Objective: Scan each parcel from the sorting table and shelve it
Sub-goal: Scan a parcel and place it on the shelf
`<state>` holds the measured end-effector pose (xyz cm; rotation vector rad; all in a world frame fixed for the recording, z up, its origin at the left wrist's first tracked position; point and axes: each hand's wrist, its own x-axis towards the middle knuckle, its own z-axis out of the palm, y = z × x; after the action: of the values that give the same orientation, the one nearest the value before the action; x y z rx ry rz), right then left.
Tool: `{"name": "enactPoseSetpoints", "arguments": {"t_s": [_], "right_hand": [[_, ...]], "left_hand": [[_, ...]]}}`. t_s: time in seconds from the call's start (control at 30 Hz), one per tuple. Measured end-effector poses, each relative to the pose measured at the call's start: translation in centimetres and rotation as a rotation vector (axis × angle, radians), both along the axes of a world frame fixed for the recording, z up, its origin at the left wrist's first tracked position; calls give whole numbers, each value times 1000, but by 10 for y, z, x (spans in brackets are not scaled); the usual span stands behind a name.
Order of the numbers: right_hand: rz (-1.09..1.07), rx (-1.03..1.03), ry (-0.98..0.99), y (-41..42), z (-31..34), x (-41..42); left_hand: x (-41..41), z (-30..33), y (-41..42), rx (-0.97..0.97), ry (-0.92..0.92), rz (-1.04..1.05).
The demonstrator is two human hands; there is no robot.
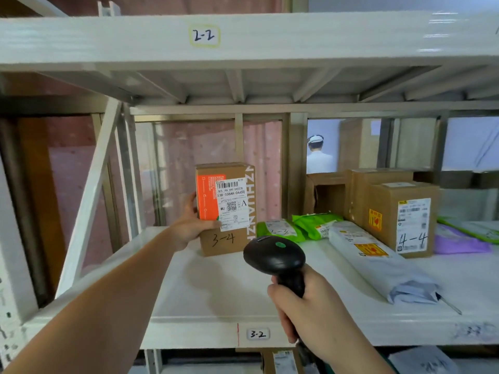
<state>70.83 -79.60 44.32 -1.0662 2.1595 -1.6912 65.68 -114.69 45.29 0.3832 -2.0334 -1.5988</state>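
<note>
Upper shelf tag (204, 35) reads "2-2", lower shelf tag (258, 334) "3-2"; upright box (225, 209) is marked "3-4" and "538-538AH-044"; right box (402, 217) "4-4".

White metal shelving (243, 41) fills my view — its upper beam labelled 2-2 (204, 35), its nearer edge labelled 3-2 (258, 334). A diagonal white brace (89, 201) crosses the left end. Behind it, far left, a pink spotted curtain (216, 147); far right, a pale wall (469, 141) in soft, even light — and a person in white (320, 155), back turned.
</note>
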Motion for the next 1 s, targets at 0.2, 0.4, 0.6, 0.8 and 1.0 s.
{"name": "enactPoseSetpoints", "arguments": {"t_s": [0.2, 0.4, 0.6, 0.8, 1.0], "right_hand": [[-22, 9, 22, -13, 1, 0], [-62, 34, 32, -19, 1, -3], [-100, 60, 39, -24, 3, -9], [-107, 63, 48, -32, 2, -7], [-93, 55, 55, -40, 3, 3]], "left_hand": [[-8, 2, -12, -1, -31, -20], [-18, 2, -23, 18, -60, -34], [-29, -2, -22, 44, -64, 4], [-43, -13, -27, 48, -33, 88], [-35, -7, 2, 0, -24, 168]]}}
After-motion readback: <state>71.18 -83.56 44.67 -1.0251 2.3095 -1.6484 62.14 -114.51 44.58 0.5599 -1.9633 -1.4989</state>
